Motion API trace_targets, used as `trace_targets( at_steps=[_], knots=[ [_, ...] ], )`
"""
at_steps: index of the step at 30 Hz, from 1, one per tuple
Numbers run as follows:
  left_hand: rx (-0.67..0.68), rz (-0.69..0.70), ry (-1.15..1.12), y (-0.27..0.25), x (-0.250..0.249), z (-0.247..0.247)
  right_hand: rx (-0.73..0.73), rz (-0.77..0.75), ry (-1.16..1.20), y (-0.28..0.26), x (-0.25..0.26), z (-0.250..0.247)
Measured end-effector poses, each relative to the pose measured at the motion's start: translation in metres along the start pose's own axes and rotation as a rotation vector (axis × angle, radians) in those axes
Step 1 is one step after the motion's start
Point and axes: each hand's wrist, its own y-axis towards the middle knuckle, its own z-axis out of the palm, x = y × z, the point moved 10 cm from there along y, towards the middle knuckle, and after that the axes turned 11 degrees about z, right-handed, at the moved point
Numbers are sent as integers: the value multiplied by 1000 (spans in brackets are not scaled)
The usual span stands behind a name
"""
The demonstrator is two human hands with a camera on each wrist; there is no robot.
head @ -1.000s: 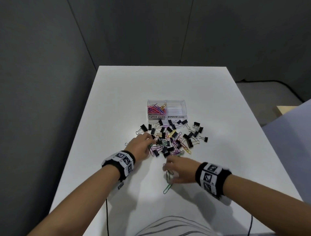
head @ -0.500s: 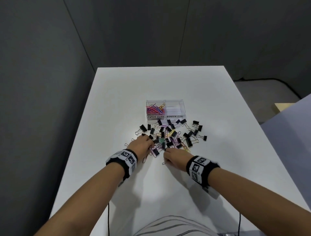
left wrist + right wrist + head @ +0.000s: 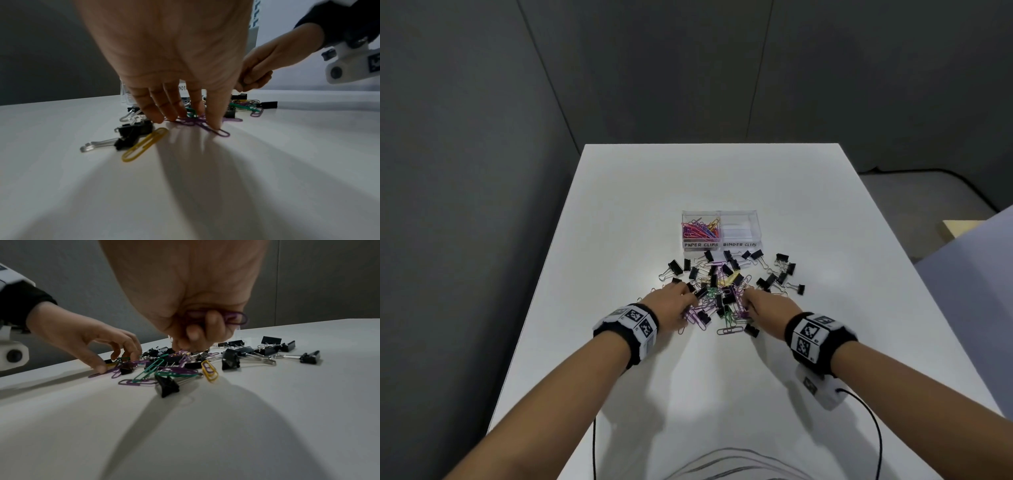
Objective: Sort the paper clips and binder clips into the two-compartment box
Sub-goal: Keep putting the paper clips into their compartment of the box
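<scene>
Desk [image 3: 825, 212] white, carrying a clear two-compartment box [image 3: 720, 230] labelled PAPER CLIPS on its left half and BINDER CLIPS on its right. We note coloured paper clips [image 3: 700, 230] already in the left compartment; the right one looks bare, though glare on the plastic makes this uncertain. Just in front of the box lies a mixed pile: black binder clips [image 3: 779, 274] scattered toward the right, with purple, green and yellow clips tangled in the middle. Left hand [image 3: 671, 305] is open, fingers spread and straight, fingertips [image 3: 214, 125] pressing on purple paper clips [image 3: 197, 121] at the pile's near-left edge; a yellow paper clip [image 3: 144, 144] lies just beside them, untouched. Right hand [image 3: 767, 305] is at the pile's near-right edge, its grip curled closed around a bunch of purple clips [image 3: 236, 318], the fingertips [image 3: 180, 344] down among the pile. A green paper clip [image 3: 149, 370] lies on the desk between the two hands.
</scene>
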Motion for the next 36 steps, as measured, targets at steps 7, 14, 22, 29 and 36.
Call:
trace_targets(
  at_steps=[7, 14, 22, 29, 36],
  knots=[
    [-137, -22, -17, 4, -4, -9, -33, -79, -152, 1, 4, 6],
    [0, 59, 118, 7, -7, 1, -45, -36, -155, 11, 10, 7],
    [-68, 41, 103, 16, -5, -8, -88, -51, -260, 17, 22, 5],
    [-140, -16, 49, 20, 1, -10, -59, -60, -295, 16, 19, 11],
    [-105, -7, 92, 22, -6, -15, -88, -97, -238, 14, 18, 6]
  ],
)
